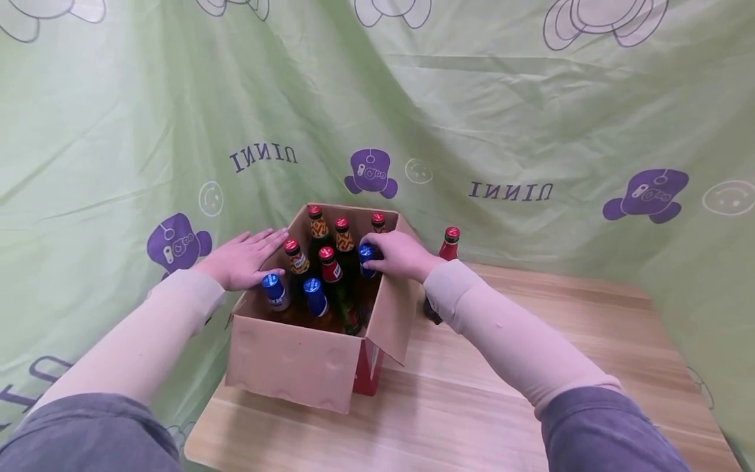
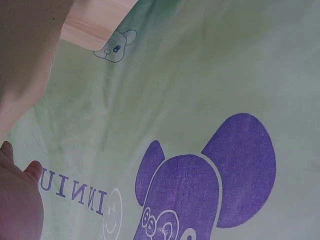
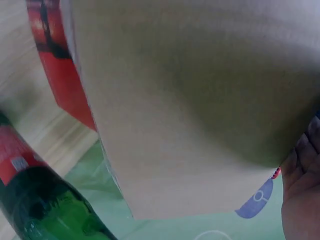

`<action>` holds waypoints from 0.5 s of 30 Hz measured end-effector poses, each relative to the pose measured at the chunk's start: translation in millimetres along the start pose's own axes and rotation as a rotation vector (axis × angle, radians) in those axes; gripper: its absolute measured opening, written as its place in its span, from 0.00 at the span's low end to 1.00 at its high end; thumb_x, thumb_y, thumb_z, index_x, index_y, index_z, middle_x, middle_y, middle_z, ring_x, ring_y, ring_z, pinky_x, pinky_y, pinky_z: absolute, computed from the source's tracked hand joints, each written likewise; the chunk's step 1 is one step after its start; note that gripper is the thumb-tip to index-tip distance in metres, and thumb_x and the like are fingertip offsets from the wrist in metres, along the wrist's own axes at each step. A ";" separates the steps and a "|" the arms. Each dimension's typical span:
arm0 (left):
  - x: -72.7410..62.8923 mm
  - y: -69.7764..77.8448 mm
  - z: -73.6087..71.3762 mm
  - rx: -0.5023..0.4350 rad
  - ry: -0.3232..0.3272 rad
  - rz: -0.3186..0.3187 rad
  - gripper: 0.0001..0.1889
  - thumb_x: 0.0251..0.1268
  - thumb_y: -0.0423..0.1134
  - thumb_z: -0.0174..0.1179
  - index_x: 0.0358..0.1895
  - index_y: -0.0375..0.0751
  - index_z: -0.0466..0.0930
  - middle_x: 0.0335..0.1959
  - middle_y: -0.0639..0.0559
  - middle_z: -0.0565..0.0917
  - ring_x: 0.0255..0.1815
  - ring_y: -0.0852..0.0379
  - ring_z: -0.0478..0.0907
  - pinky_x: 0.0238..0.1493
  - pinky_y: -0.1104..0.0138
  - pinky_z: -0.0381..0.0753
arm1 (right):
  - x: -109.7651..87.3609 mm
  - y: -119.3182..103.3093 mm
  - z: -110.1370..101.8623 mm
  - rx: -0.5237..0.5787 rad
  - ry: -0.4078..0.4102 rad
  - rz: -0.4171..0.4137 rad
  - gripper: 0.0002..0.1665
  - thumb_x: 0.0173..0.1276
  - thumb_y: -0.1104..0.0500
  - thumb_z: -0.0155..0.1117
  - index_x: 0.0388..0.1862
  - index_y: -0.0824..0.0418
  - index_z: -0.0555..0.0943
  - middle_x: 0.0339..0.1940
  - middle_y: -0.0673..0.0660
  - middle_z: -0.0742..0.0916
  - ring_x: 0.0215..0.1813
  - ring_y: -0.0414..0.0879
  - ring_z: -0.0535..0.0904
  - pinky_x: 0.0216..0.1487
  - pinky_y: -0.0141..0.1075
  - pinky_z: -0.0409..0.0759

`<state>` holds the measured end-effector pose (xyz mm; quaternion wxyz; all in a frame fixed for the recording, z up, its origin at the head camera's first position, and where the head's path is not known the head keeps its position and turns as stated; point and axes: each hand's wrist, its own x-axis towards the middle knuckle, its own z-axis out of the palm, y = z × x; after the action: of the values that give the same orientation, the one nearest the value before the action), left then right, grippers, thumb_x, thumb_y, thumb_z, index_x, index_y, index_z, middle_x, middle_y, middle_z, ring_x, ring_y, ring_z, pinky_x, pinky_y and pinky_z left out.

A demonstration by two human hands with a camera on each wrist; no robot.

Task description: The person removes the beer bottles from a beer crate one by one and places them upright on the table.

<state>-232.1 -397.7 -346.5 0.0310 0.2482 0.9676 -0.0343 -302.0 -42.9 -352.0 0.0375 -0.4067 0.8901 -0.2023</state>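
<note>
An open cardboard box (image 1: 293, 367) on the table holds several upright glass bottles, some with red caps and some with blue foil tops. At the box's right side my right hand (image 1: 402, 254) pinches the blue-foil neck of a bottle (image 1: 367, 263) between thumb and fingers. My left hand (image 1: 244, 259) lies with fingers stretched along the left rim, its thumb beside another blue-topped bottle (image 1: 274, 292). A red-necked bottle (image 1: 333, 267) stands between the hands. In the right wrist view a box flap (image 3: 185, 110) hides what the right hand (image 3: 301, 187) holds.
Outside the box, to its right, stands a green bottle (image 3: 60, 205) with a red neck (image 1: 449, 244), partly behind the right forearm. Front and right flaps hang outward. The wooden table (image 1: 472, 419) meets a green printed cloth (image 1: 501, 131) at the back.
</note>
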 end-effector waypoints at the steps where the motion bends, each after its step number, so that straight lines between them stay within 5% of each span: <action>1: 0.7 -1.0 0.8 0.006 -0.004 -0.001 0.43 0.79 0.61 0.49 0.81 0.31 0.53 0.81 0.34 0.57 0.80 0.31 0.53 0.75 0.34 0.52 | -0.6 0.2 0.5 0.012 0.004 0.003 0.27 0.72 0.52 0.72 0.65 0.61 0.80 0.53 0.58 0.88 0.54 0.52 0.84 0.64 0.45 0.80; 15: -0.5 8.4 -7.5 0.013 -0.035 -0.025 0.43 0.79 0.60 0.49 0.81 0.30 0.52 0.82 0.34 0.56 0.81 0.31 0.51 0.76 0.35 0.50 | -6.5 -0.1 5.4 0.050 0.057 -0.002 0.26 0.73 0.52 0.70 0.65 0.62 0.80 0.53 0.59 0.88 0.53 0.52 0.84 0.62 0.45 0.80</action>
<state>-228.0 -389.9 -339.4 0.0459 0.2358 0.9696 -0.0454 -296.3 -39.9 -357.5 0.0219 -0.4004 0.8852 -0.2359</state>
